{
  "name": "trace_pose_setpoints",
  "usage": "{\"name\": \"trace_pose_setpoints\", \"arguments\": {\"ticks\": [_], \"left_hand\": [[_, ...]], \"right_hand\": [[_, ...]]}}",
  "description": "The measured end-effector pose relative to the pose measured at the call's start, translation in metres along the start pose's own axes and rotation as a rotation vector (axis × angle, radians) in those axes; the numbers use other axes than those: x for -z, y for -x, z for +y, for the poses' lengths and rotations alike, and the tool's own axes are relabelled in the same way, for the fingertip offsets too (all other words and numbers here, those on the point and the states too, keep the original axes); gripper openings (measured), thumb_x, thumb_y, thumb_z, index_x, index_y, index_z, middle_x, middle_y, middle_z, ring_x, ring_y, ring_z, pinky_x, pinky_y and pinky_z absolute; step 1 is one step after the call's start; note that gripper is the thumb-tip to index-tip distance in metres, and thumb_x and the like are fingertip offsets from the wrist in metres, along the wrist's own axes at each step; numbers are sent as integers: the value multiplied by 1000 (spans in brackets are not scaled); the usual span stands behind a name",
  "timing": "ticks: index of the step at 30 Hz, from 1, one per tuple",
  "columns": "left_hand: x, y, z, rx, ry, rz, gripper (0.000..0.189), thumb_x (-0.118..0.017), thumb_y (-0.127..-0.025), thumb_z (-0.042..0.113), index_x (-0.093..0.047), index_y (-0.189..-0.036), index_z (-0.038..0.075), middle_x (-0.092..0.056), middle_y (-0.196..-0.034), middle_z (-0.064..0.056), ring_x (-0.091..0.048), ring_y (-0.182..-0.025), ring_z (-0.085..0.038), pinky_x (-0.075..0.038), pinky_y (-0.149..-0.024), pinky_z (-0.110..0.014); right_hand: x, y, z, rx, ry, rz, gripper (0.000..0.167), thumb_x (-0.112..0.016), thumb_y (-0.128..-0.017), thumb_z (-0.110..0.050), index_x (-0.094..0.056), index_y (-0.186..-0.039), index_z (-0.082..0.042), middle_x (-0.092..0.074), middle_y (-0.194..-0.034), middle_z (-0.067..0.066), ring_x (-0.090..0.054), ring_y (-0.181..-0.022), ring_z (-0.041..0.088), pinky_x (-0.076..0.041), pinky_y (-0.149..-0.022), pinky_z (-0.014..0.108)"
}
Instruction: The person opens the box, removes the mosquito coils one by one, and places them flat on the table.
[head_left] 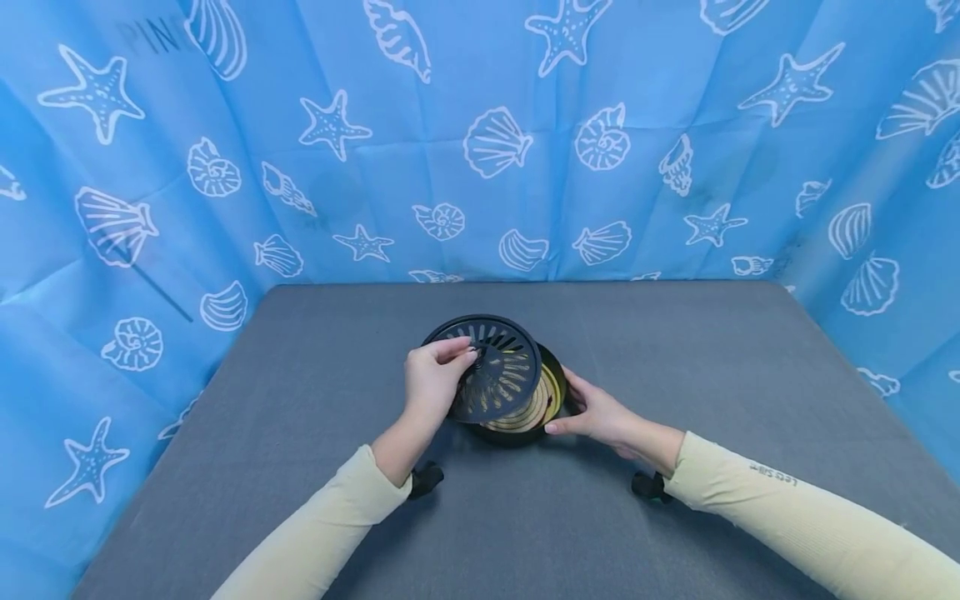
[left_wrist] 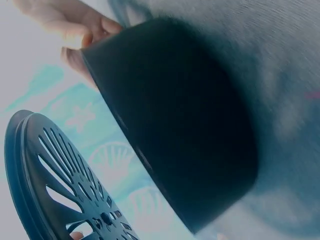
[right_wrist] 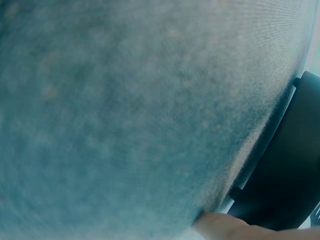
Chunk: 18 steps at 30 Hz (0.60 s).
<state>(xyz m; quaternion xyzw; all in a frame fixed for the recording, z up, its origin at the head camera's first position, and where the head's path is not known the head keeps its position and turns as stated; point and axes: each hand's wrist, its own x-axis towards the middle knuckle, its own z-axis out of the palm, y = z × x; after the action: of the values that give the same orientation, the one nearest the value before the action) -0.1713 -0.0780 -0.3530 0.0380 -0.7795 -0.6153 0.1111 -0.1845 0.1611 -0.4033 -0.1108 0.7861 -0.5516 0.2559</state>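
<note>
On the gray table (head_left: 315, 375): a round black container (head_left: 510, 437) sits near the middle, a beige coil (head_left: 528, 410) and a yellow band (head_left: 556, 387) showing inside.
Left hand (head_left: 433, 375): thumb and fingers pinch the slotted black lid (head_left: 501, 379) at its center.
Lid: tilts above the container's left part, apart from the rim.
Right hand (head_left: 597, 411): grips the container's right side.
Curtain (head_left: 555, 196): blue, patterned with white shells and starfish.

Two hands (head_left: 435, 379) (head_left: 596, 414), one slotted lid (head_left: 491, 372), one black pot (left_wrist: 175, 125)
</note>
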Motion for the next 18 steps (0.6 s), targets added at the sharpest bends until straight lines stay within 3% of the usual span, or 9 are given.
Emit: {"name": "trace_pose_setpoints", "arguments": {"ticks": [6,18], "left_hand": [[18,-1,2,27,-9,32,23,-70,-89,3,-72,-111,-3,-72,-102,-15,-68,-99,-25,-57,-82,-33],[57,1,-11,85,-38,94,23,-69,-90,6,-71,-113,-1,-72,-102,-14,-67,-100,-24,-56,-83,-31]], "right_hand": [[4,-1,-3,-29,-2,-9,104,-76,-86,-15,0,-155,-4,-4,-159,27,-7,-144,44,-20,-114,57],[-5,3,-7,-52,-15,9,101,-75,-86,-12,-1,-155,-2,-5,-159,26,-7,-145,43,-17,-115,56]]}}
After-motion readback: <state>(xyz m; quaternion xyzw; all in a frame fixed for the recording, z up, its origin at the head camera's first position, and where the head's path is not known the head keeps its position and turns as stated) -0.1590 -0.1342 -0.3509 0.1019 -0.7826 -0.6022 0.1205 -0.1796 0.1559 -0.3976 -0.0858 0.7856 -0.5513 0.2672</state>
